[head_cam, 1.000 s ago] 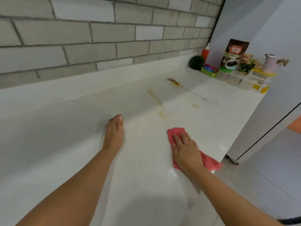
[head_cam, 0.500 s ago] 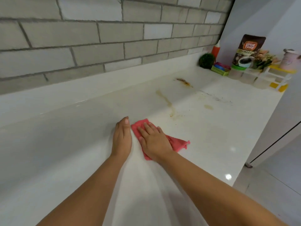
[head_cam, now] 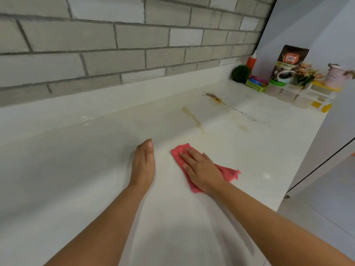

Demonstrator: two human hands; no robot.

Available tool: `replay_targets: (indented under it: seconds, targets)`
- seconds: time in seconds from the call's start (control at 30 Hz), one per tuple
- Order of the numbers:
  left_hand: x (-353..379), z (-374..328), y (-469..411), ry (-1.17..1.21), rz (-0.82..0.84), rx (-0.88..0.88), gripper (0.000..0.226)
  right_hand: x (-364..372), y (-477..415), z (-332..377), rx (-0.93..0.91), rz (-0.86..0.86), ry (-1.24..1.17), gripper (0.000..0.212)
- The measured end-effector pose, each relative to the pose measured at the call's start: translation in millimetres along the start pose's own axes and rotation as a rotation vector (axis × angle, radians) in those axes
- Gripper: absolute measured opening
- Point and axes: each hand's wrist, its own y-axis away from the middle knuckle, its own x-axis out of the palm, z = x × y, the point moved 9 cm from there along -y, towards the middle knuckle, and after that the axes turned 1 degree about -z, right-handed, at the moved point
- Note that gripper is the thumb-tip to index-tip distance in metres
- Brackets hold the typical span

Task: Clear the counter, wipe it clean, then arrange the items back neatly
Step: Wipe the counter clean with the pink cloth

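Head view is showing the right hand (head_cam: 201, 167) pressing flat-fingered on the cloth (head_cam: 228, 172), stretching far-left to near-right, the left hand (head_cam: 143, 166) resting flat on the counter (head_cam: 249, 160).

Bright even light, soft shadows, wide-angle edge warp

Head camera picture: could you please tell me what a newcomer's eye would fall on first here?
The pink cloth stands out most, pressed flat under the right hand near the middle of the white counter, with the left hand resting beside it. Beyond it, brown stains streak the counter toward the wall. At the far end, a coffee bag stands among small containers.
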Motion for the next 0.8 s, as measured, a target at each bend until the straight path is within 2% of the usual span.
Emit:
replay_targets:
  seconds: [0.07,0.2,0.27,0.33,0.43,0.53,0.6,0.67,0.73,0.8]
  targets:
    - [-1.1,0.0,-0.5,-0.003,-0.001,0.002,0.045,-9.2,-5.7,-26.4,0.002,0.02,-0.008,0.046]
    - [-2.3,-0.8,1.2,-0.005,-0.013,0.008,0.045,-32.7,-37.6,-143.8,0.372,0.035,0.072,0.049]
    - [-1.5,-2.7,1.5,-0.016,-0.022,0.02,0.045,-33.6,-48.6,-162.9,0.458,0.012,0.102,0.051]
    - [-0.5,-2.5,2.7,-0.033,-0.03,0.021,0.045,-25.9,-47.4,-139.6,0.376,-0.006,0.06,0.054]
    - [-1.2,-4.0,2.8,-0.08,-0.047,0.015,0.044,-18.7,-3.1,-62.1,0.015,-0.037,0.014,0.068]
    - [-0.5,-5.2,2.3,-0.206,-0.08,0.03,0.042,-27.1,29.2,-58.9,-0.138,-0.051,0.07,0.056]
    - [0.2,-7.7,-1.9,-0.249,-0.112,0.027,0.042,-39.2,16.1,-102.5,-0.073,-0.095,0.147,0.06]
    - [1.5,-9.3,-10.1,-0.281,-0.154,0.004,0.042,-46.8,-12.1,-155.6,0.08,-0.068,0.167,0.071]
    - [2.0,-7.8,-19.0,-0.325,-0.204,-0.044,0.043,-42.5,-46.8,-194.4,0.211,-0.022,0.137,0.06]
    - [3.3,-4.6,-24.6,-0.387,-0.244,-0.083,0.044,-37.4,-85.8,-201.1,0.254,0.009,0.103,0.053]
